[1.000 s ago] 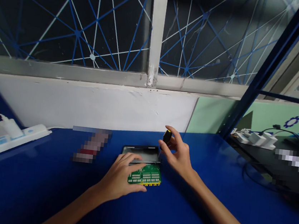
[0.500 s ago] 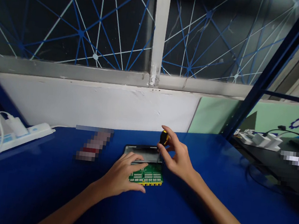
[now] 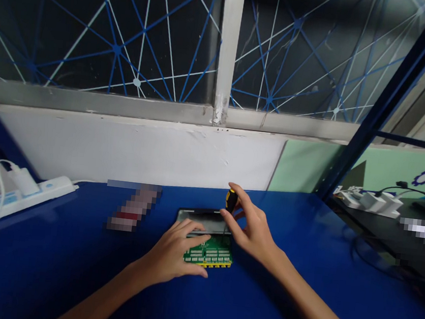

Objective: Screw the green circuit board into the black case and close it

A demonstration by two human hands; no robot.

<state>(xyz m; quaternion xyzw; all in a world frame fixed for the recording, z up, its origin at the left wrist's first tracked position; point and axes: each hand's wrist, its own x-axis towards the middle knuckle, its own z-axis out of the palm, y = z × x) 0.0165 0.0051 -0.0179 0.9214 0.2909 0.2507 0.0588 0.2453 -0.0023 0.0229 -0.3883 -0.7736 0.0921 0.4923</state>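
- Green circuit board [image 3: 209, 254]: lies flat on the blue tabletop [image 3: 49, 274], its yellow-edged side nearest the person.
- Grey tray [image 3: 202, 217]: a shallow dark casing touching the board's far edge.
- Screwdriver [image 3: 231, 200]: black-and-yellow handle, held nearly upright over the board's far right corner. The thin shaft points down to where board and tray meet, but the tip is too small to make out.
- Right hand [image 3: 252, 230]: thumb and fingertips pinch the screwdriver handle, the other fingers loosely curled.
- Left hand [image 3: 171, 254]: open and palm down, grasping nothing. Its fingers are spread across the board's left part and the tray's near rim.
- Step in hand, as judged: fastener work at the board's far right corner. A turn calls for a seated tip and a steadied board.
- Left of the board, well apart: white power strip [image 3: 12, 195].
- Right of the board, on a separate dark table: white chargers [image 3: 374, 201].
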